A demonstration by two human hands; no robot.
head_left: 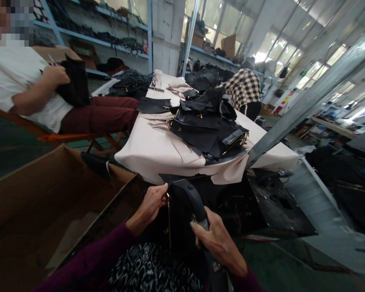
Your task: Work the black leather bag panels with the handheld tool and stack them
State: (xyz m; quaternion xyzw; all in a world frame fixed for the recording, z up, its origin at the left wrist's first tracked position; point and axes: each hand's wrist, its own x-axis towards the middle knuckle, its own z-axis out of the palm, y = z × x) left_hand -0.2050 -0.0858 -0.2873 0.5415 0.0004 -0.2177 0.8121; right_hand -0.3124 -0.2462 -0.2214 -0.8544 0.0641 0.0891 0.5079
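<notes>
A black bag piece (181, 215) with a gold-coloured zipper (169, 221) lies over my lap. My left hand (152, 205) pinches its upper edge at the top end of the zipper. To the right, my right hand (220, 239) is closed around a wide, curved black strap-like part (190, 196), thumb on the near side. Where this part joins the bag piece is too dark to make out. Just beyond my hands, a stack of black bag pieces (197, 129) with gold zippers lies on the pale-covered table (140, 142).
On my left stands an open cardboard box (24, 194). A slanted metal post (304, 97) rises at the right, near a dark machine plate (280, 207). One seated person (45, 89) handles a black piece; another in a checked shirt (245, 87) bends beyond the table.
</notes>
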